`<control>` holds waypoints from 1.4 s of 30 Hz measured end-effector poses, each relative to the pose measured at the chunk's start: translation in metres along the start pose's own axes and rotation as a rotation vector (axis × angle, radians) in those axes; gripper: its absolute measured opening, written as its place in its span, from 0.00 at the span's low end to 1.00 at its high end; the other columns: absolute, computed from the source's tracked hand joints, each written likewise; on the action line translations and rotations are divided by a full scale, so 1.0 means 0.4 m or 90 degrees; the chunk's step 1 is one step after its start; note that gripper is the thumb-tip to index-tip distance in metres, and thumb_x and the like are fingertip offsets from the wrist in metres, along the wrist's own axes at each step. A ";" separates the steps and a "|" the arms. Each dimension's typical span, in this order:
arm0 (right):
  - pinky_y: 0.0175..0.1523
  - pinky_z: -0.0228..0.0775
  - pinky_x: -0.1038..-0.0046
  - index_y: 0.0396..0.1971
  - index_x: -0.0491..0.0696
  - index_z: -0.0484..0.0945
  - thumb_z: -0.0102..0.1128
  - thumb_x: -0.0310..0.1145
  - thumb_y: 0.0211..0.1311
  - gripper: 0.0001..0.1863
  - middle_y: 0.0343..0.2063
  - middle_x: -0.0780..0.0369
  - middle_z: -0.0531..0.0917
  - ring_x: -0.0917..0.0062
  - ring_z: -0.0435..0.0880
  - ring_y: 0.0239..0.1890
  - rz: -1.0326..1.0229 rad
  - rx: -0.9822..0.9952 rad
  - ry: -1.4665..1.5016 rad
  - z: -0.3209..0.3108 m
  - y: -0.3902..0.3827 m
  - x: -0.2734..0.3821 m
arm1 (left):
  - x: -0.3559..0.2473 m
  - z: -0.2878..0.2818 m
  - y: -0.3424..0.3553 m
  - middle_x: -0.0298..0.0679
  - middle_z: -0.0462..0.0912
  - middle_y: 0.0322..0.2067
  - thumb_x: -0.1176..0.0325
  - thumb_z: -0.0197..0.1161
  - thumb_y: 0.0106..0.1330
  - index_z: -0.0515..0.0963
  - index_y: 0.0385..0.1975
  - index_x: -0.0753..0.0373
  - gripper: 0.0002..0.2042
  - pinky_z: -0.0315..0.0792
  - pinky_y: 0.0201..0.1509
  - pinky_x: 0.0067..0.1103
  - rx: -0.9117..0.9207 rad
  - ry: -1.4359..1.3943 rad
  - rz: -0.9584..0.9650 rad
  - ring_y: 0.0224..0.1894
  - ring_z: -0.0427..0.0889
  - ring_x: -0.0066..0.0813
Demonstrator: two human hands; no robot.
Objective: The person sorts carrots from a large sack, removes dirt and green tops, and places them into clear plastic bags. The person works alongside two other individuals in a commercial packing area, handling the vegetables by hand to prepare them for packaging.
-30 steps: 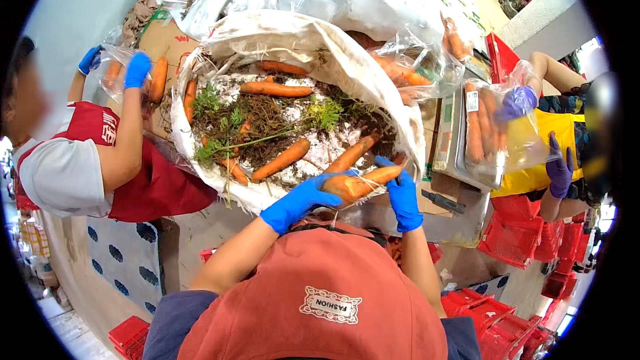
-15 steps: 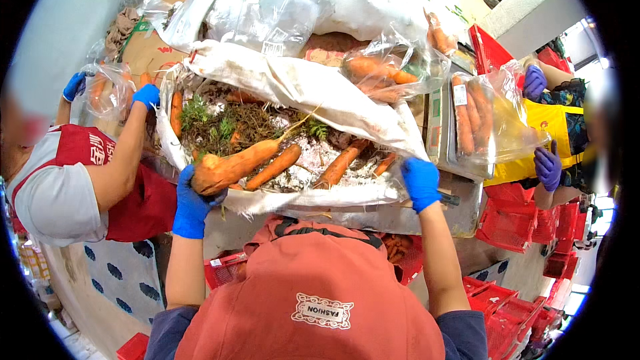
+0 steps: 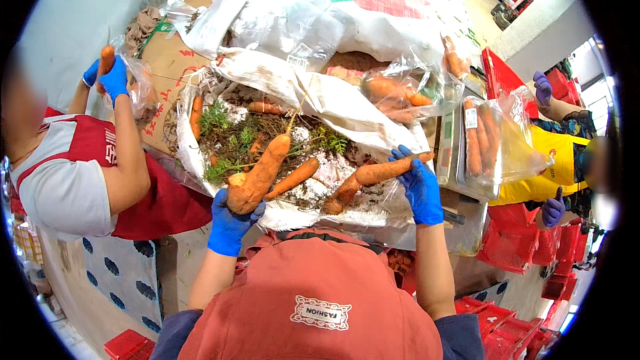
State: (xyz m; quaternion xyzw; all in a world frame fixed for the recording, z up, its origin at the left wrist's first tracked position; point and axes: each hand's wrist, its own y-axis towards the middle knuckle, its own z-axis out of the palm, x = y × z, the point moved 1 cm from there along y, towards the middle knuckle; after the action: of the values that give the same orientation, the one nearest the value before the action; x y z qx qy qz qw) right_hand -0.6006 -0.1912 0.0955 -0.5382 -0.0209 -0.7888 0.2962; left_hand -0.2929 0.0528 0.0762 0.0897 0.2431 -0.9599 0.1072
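My left hand (image 3: 235,220), in a blue glove, is closed around the thick end of a large carrot (image 3: 265,167). Its thin root tip points up and away over the open white sack (image 3: 267,67). The blue-gloved right hand (image 3: 420,187) grips another carrot (image 3: 380,172), held aslant at the sack's right side. That carrot's left end meets or overlaps a darker carrot (image 3: 341,197) near the front; I cannot tell whether they touch. A smaller carrot (image 3: 297,177) lies just right of the large one. Soil, green tops and more carrots fill the sack.
Bagged carrots (image 3: 397,93) lie beyond the sack, and another bag (image 3: 483,137) rests on a scale at right. A co-worker in a red apron (image 3: 80,153) handles a carrot at left; one in yellow (image 3: 540,167) stands at right. Red crates (image 3: 513,233) stand at lower right.
My left hand has moved right and turned the large carrot more upright. The right hand has let go of the sack's edge and taken hold of a carrot. The co-worker at left has raised a carrot.
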 end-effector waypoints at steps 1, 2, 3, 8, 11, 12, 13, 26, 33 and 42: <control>0.59 0.63 0.67 0.58 0.37 0.58 0.51 0.43 0.62 0.31 0.54 0.50 0.68 0.65 0.69 0.56 -0.011 0.024 0.019 0.036 0.011 -0.004 | 0.003 0.020 0.007 0.49 0.69 0.51 0.49 0.58 0.50 0.63 0.56 0.60 0.34 0.70 0.34 0.29 0.042 0.040 0.007 0.40 0.73 0.42; 0.59 0.62 0.67 0.58 0.38 0.58 0.50 0.42 0.63 0.30 0.54 0.50 0.68 0.67 0.69 0.56 0.003 0.029 0.070 0.071 0.022 -0.009 | 0.003 0.042 0.014 0.47 0.68 0.54 0.54 0.62 0.49 0.63 0.57 0.60 0.34 0.72 0.42 0.32 0.057 0.070 -0.003 0.46 0.73 0.43; 0.60 0.60 0.69 0.59 0.39 0.58 0.49 0.39 0.63 0.29 0.56 0.52 0.67 0.69 0.67 0.57 0.041 -0.026 0.026 0.104 0.036 -0.013 | 0.023 0.062 0.028 0.46 0.67 0.54 0.55 0.63 0.48 0.62 0.57 0.60 0.34 0.71 0.47 0.32 -0.068 0.115 0.027 0.50 0.72 0.41; 0.62 0.55 0.69 0.61 0.38 0.53 0.48 0.30 0.58 0.31 0.59 0.54 0.62 0.69 0.62 0.60 0.054 0.189 0.034 0.216 -0.019 -0.075 | 0.167 0.198 0.103 0.40 0.64 0.58 0.70 0.67 0.50 0.61 0.59 0.63 0.34 0.59 0.62 0.27 0.291 0.620 0.253 0.60 0.63 0.32; 0.54 0.65 0.72 0.61 0.43 0.54 0.51 0.40 0.59 0.33 0.54 0.55 0.67 0.71 0.71 0.52 0.017 0.038 0.019 0.146 -0.110 -0.111 | 0.250 0.204 0.099 0.46 0.65 0.57 0.59 0.63 0.55 0.63 0.60 0.53 0.30 0.58 0.61 0.34 0.616 1.030 0.217 0.58 0.64 0.45; 0.52 0.68 0.73 0.60 0.45 0.57 0.49 0.37 0.60 0.29 0.51 0.56 0.71 0.71 0.74 0.49 0.007 -0.022 0.107 0.099 -0.138 -0.119 | 0.259 0.199 0.103 0.47 0.65 0.57 0.54 0.61 0.56 0.63 0.60 0.49 0.30 0.57 0.61 0.34 0.715 1.196 0.376 0.56 0.66 0.45; 0.50 0.69 0.74 0.60 0.45 0.59 0.47 0.40 0.61 0.28 0.50 0.56 0.72 0.72 0.75 0.47 -0.033 -0.025 0.196 0.041 -0.189 -0.119 | 0.249 0.182 0.109 0.46 0.65 0.56 0.53 0.61 0.55 0.62 0.61 0.49 0.31 0.57 0.61 0.34 0.672 1.236 0.451 0.56 0.66 0.45; 0.61 0.57 0.64 0.58 0.46 0.61 0.42 0.50 0.63 0.29 0.58 0.55 0.65 0.60 0.66 0.57 0.055 -0.983 0.510 -0.598 -0.871 -0.469 | -0.218 0.284 0.705 0.43 0.74 0.48 0.59 0.60 0.60 0.66 0.53 0.61 0.23 0.70 0.50 0.35 -0.063 0.483 0.037 0.47 0.73 0.38; 0.48 0.69 0.70 0.52 0.43 0.70 0.37 0.45 0.67 0.24 0.47 0.56 0.76 0.71 0.76 0.44 -0.247 -0.395 -0.275 -0.182 -0.330 -0.071 | -0.301 0.570 0.752 0.42 0.78 0.41 0.57 0.63 0.57 0.76 0.40 0.67 0.19 0.70 0.49 0.22 0.169 0.901 0.121 0.40 0.76 0.29; 0.53 0.65 0.69 0.45 0.44 0.74 0.54 0.26 0.55 0.16 0.42 0.52 0.78 0.61 0.75 0.47 -0.333 0.261 -0.635 0.400 0.389 -0.168 | -0.285 0.330 0.641 0.52 0.79 0.34 0.43 0.60 0.51 0.78 0.37 0.64 0.27 0.71 0.41 0.34 0.425 1.611 0.015 0.36 0.79 0.44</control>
State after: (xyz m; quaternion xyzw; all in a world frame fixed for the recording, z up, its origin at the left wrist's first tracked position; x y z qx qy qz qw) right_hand -0.3739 -0.2331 0.0601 -0.7523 -0.4409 -0.4678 0.1446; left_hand -0.1352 -0.2130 0.1016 0.9482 -0.0739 -0.2238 -0.2131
